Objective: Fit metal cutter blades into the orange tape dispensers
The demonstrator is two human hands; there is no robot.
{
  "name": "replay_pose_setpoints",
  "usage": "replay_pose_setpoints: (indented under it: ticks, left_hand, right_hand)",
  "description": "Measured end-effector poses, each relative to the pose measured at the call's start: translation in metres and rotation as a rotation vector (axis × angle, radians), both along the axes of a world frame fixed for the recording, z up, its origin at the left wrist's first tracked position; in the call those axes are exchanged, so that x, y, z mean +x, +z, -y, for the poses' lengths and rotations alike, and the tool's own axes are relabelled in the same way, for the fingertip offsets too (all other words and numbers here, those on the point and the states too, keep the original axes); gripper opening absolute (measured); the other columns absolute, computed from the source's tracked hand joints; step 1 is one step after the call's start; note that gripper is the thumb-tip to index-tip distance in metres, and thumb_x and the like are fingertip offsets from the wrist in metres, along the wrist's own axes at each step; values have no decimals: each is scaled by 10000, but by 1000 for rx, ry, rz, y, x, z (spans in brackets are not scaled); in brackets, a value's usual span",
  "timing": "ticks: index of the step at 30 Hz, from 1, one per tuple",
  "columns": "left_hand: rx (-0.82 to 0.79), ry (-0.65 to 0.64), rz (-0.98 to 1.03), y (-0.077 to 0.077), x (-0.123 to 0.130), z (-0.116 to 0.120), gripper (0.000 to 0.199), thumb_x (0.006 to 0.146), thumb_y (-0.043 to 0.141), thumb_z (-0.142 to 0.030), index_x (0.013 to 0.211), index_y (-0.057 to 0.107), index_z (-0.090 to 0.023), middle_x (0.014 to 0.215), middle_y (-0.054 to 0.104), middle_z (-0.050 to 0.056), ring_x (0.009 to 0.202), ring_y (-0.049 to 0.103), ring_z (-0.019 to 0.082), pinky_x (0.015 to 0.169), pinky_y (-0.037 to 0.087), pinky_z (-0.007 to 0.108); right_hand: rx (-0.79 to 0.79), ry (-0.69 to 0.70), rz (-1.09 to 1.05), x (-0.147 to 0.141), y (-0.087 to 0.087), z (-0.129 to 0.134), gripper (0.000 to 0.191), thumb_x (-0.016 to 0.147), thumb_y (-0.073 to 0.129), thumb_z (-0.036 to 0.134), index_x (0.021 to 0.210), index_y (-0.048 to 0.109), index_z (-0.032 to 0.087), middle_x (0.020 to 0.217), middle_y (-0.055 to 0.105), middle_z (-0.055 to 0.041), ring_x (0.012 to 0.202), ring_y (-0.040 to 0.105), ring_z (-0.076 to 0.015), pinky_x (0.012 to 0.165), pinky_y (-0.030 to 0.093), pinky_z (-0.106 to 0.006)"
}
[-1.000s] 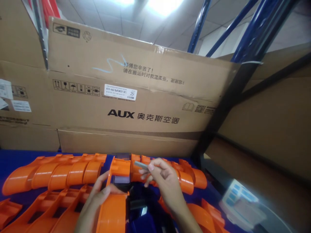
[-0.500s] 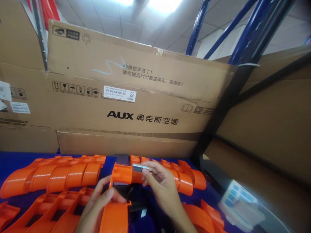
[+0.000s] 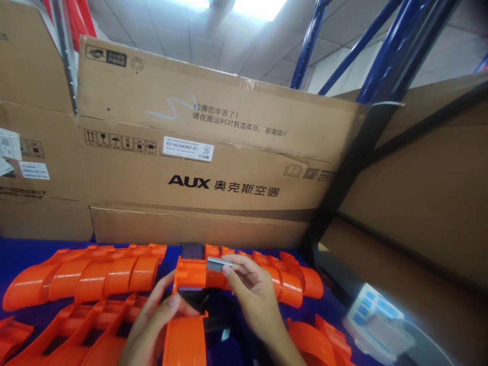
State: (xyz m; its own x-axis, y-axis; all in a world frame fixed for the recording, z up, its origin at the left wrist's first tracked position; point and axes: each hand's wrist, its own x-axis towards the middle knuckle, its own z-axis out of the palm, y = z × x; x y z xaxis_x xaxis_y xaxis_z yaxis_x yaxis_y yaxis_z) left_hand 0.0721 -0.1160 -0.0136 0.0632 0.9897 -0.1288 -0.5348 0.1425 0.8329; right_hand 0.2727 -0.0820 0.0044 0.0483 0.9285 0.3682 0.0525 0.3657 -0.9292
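Note:
My left hand (image 3: 158, 317) is closed around an orange plastic part (image 3: 190, 273), whose curved lower piece hangs below the fingers. Between the thumb and fingers of my right hand (image 3: 253, 287) is a small silvery metal piece (image 3: 219, 264). The metal piece sits at the right end of the orange part's upper edge; whether the two touch is hard to tell. My palms are partly hidden.
Rows of curved orange parts (image 3: 110, 274) lie on a blue surface (image 3: 23, 245) to the left and right. Behind stands a large cardboard box (image 3: 213, 213). A dark rack post (image 3: 343, 178) and a white-and-blue object (image 3: 377, 325) are at the right.
The lower piece of the held orange part has shifted slightly right. Both hands keep their grips, with the metal piece moved very slightly left.

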Motion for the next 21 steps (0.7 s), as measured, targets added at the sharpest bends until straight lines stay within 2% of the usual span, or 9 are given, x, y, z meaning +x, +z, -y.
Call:
replay_pose_setpoints:
  ticks: [11, 16, 21]
  left_hand:
    - [2, 8, -36, -7, -2, -3, 715, 719, 828, -484, 1342, 641, -188, 723, 808, 83, 768, 788, 354, 775, 586, 450]
    - [-9, 13, -65, -13, -2, -5, 778, 710, 835, -501, 1381, 633, -164, 792, 822, 108, 774, 784, 332, 768, 579, 404]
    - [-39, -4, -101, -11, 0, 0, 774, 733, 822, -529, 1400, 645, -178, 775, 814, 88, 812, 779, 329, 802, 571, 407]
  right_hand:
    - [-21, -2, 28, -2, 2, 6, 291, 893, 756, 439, 1082, 756, 218, 962, 812, -73, 945, 760, -259, 886, 569, -362]
    - [0, -29, 53, -1, 3, 6, 307, 892, 753, 459, 1085, 763, 220, 939, 805, -71, 899, 748, -250, 848, 569, -353]
    - [17, -47, 110, 2, 1, 5, 303, 888, 752, 460, 1064, 769, 213, 902, 795, -67, 846, 735, -245, 809, 567, -352]
